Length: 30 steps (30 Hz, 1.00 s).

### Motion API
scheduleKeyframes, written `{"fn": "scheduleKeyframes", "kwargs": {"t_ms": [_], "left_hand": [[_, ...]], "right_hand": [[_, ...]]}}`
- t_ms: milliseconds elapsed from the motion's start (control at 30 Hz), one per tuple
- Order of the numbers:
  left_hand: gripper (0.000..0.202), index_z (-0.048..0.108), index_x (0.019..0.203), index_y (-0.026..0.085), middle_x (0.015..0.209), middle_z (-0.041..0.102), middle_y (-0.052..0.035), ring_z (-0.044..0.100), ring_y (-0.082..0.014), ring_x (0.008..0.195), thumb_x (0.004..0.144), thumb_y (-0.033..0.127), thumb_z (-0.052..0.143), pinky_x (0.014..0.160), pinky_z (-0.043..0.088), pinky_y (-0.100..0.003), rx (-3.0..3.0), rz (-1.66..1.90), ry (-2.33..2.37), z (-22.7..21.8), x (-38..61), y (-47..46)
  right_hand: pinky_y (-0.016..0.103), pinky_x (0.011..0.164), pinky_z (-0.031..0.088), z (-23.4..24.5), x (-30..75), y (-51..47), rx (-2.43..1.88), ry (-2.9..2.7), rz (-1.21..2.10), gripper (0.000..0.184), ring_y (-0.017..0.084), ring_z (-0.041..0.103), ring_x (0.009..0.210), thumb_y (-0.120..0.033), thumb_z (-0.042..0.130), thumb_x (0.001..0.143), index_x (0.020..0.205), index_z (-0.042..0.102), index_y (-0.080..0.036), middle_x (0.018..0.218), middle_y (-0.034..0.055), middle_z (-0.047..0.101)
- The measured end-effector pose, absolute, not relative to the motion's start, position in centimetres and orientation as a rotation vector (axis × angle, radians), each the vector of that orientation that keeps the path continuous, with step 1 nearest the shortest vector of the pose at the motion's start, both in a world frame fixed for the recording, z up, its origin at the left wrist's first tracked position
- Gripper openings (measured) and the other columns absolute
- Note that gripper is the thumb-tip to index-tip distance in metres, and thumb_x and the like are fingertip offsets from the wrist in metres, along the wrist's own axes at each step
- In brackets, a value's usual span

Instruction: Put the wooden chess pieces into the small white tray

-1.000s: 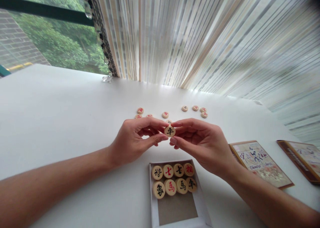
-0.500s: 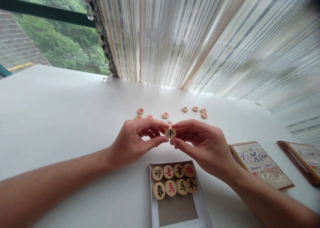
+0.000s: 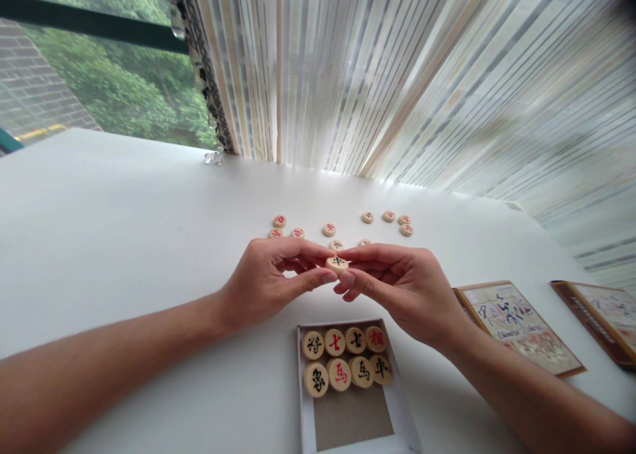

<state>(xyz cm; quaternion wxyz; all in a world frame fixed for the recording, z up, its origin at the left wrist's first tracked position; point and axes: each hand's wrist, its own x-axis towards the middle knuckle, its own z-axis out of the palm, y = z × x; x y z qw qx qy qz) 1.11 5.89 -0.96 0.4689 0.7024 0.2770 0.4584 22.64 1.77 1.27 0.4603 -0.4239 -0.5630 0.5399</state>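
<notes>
Both my hands meet above the white table (image 3: 124, 209), pinching one round wooden chess piece (image 3: 337, 263) with a black character. My left hand (image 3: 271, 282) grips it from the left with thumb and forefinger. From the right, my right hand (image 3: 397, 288) holds the same piece the same way. The piece is tilted nearly flat, its face turned up. Just below the hands lies an open white box (image 3: 308, 407) with two rows of chess pieces (image 3: 346, 360) in its upper half, red and black characters showing.
Several loose chess pieces (image 3: 328, 228) lie scattered on the table beyond the hands. Two brown-framed box lids (image 3: 517, 325) rest at the right, one (image 3: 603, 315) near the edge. A striped curtain (image 3: 397, 76) and a window (image 3: 99, 76) stand behind.
The held piece has tipped from facing me to lying nearly flat. Both hands sank slightly; another loose piece now shows beyond my right fingers.
</notes>
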Motion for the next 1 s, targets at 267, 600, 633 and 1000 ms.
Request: {"fn": "scheduleKeyframes", "kwargs": {"t_ms": [267, 600, 633, 1000], "left_hand": [[0.024, 0.083, 0.109, 0.011, 0.089, 0.085, -0.0081, 0.081, -0.0160, 0.072, 0.087, 0.018, 0.085, 0.068, 0.069, -0.021, 1.643, 1.074, 0.615, -1.0, 1.2, 5.4], [0.028, 0.081, 0.114, 0.010, 0.091, 0.084, -0.0090, 0.081, -0.0179, 0.079, 0.086, 0.014, 0.084, 0.075, 0.070, -0.025, 1.702, 1.037, 0.571, -1.1, 1.3, 5.4], [0.028, 0.081, 0.113, 0.011, 0.091, 0.084, -0.0086, 0.080, -0.0171, 0.078, 0.086, 0.014, 0.083, 0.074, 0.069, -0.024, 1.735, 1.042, 0.571, -1.0, 1.3, 5.4], [0.017, 0.083, 0.104, 0.013, 0.084, 0.079, -0.0054, 0.073, -0.0129, 0.072, 0.088, 0.013, 0.084, 0.069, 0.063, -0.020, 1.907, 1.027, 0.519, -0.4, 1.2, 5.3]], "right_hand": [[0.027, 0.063, 0.070, 1.3, 22.3, 1.7, -1.090, -1.320, 1.465, 0.030, 0.018, 0.080, 0.065, -0.046, 0.087, 0.088, 0.090, 0.085, -0.016, 0.077, 0.0073, 0.083], [0.019, 0.050, 0.058, 1.8, 22.0, 1.7, -1.083, -1.243, 1.647, 0.033, 0.011, 0.068, 0.055, -0.039, 0.099, 0.072, 0.084, 0.081, -0.015, 0.070, 0.0021, 0.075], [0.019, 0.049, 0.056, 1.8, 22.0, 1.6, -1.100, -1.244, 1.641, 0.034, 0.011, 0.066, 0.055, -0.038, 0.101, 0.070, 0.084, 0.080, -0.016, 0.069, 0.0016, 0.074], [0.021, 0.051, 0.046, 1.8, 22.0, 1.5, -1.155, -1.387, 1.528, 0.037, 0.010, 0.058, 0.053, -0.049, 0.090, 0.082, 0.074, 0.073, -0.017, 0.060, -0.0010, 0.066]]}}
